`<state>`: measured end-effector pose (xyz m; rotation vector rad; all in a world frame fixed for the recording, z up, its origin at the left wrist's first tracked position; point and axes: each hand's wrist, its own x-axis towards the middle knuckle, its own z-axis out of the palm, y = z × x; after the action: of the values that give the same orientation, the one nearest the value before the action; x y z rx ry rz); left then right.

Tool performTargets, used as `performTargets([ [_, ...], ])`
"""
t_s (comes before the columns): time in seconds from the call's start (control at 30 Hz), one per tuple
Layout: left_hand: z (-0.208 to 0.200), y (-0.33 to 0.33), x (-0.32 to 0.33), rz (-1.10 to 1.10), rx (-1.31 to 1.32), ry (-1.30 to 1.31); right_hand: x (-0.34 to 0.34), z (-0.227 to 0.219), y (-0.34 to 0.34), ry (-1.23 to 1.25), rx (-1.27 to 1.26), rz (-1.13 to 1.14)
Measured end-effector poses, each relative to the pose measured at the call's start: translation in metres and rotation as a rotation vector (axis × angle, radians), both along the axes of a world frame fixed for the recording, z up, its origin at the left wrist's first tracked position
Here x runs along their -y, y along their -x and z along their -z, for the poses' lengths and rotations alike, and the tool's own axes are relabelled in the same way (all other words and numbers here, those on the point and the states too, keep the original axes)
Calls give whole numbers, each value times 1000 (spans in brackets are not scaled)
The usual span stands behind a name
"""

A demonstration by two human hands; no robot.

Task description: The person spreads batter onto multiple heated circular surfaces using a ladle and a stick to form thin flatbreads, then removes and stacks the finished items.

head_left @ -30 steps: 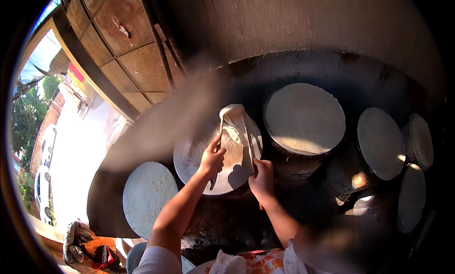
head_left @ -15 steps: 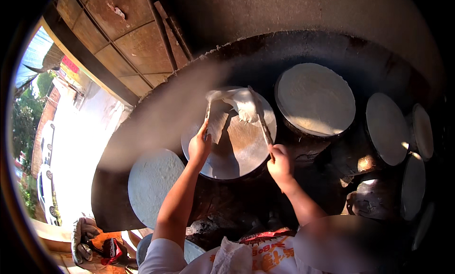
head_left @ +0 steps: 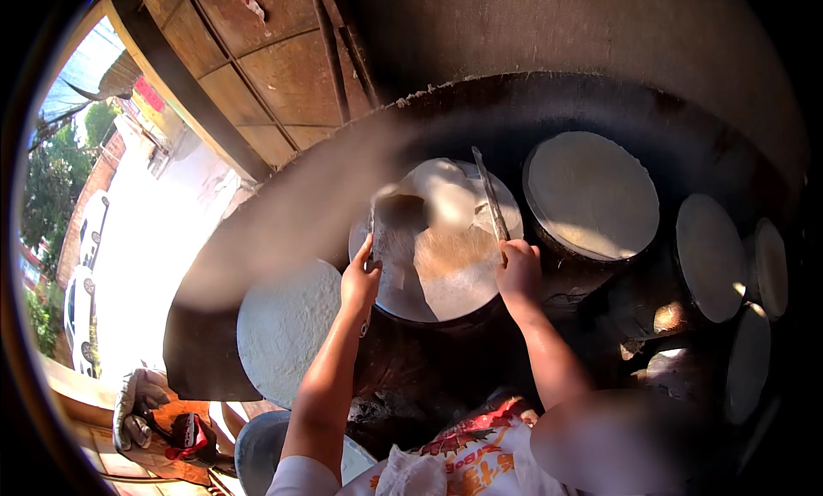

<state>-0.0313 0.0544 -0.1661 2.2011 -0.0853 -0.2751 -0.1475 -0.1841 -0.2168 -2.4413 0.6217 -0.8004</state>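
When viewed from the head, note left hand [head_left: 361, 282] wrapped around a thin-handled tool [head_left: 372, 217], right hand [head_left: 519, 269] around a flat scraper [head_left: 489, 192]; between both, blurred pale dough [head_left: 450, 200] over a round griddle [head_left: 454, 294], with contact unclear; see pale-topped griddles [head_left: 591, 196] on either side.

Glare whitens the ground [head_left: 141, 264] outside at left; the far wall [head_left: 531, 24] lies dim. Shadow and sunlight divide the central griddle [head_left: 459, 286]. Hazy smears blur the left and near right; edges curve into black.

Left grip [head_left: 361, 284] farther from right grip [head_left: 519, 269], pale dough [head_left: 449, 196] wider
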Motion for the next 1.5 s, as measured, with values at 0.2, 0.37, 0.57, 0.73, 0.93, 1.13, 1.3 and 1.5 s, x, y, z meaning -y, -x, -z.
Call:
performTargets([
  [0.2, 6, 33, -13, -60, -118, 299, -22, 3, -44, -4, -90, -178],
  [0.37, -13, 88, 4, -251, -311, 602, -6, -11, -51, -5, -88, -472],
  [0.57, -29, 139, 25, -360, -597, 1347, 88, -4, -68, 49, 99, -592],
  [0.73, -45, 163, 63, -272, -694, 1974, 53, 0, -108, -73, 94, -849],
  [0.93, -114, 193, 77, -99, -502, 1928, 87, -37, -94, -85, -76, -1109],
  [1.13, -83, 169, 96, -317, -603, 1890, 116, -19, -152, -107, -28, -1079],
  [1.3, -98, 196, 86, -244, -547, 2049, 82, -17, -136, -162, -135, -1297],
  [1.5, -105, 177, 69, -386, -320, 1696, 123, -32, -187, -169, -61, -1154],
])
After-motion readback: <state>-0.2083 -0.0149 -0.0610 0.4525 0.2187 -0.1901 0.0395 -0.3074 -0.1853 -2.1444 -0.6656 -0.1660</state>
